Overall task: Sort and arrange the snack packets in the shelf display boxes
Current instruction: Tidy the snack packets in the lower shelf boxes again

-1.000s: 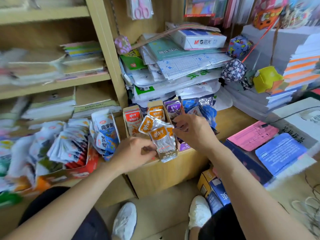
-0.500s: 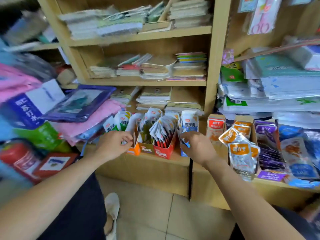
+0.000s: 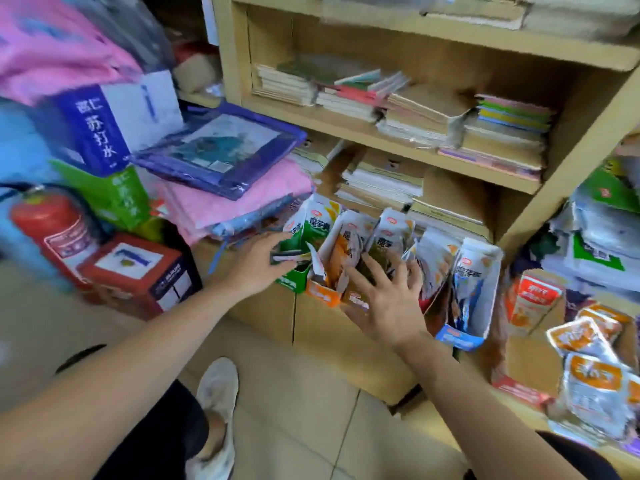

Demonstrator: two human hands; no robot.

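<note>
**Head view.** Our landmark is the orange display box (image 3: 321,295), which stands at the front edge of the lower shelf (image 3: 311,327). The green display box (image 3: 294,281) is directly to its left and the blue display box (image 3: 459,336) is well to its right.

The snack packets (image 3: 391,233) stand on end in these boxes, packed face to back. We read their long axis as near vertical, with the printed tops pointing up and leaning a little toward the back of the shelf.

- **Right hand** (image 3: 388,303): just right of the orange box. It is spread flat, fingers apart and straight, pressing on the packet fronts and gripping nothing.
- **Left hand** (image 3: 256,268): left of the orange box, reaching into the green box's packets. Blur keeps us from telling whether its fingers pinch them or only touch.

**Hazards, as we judge them.**
- The rows fan loosely, so lifting the flat hand abruptly could let packets slump forward over the low front walls onto the floor.
- A hard sideways push could slide a light box off the shelf edge.
- Tugging one packet may drag its neighbours askew.
</note>
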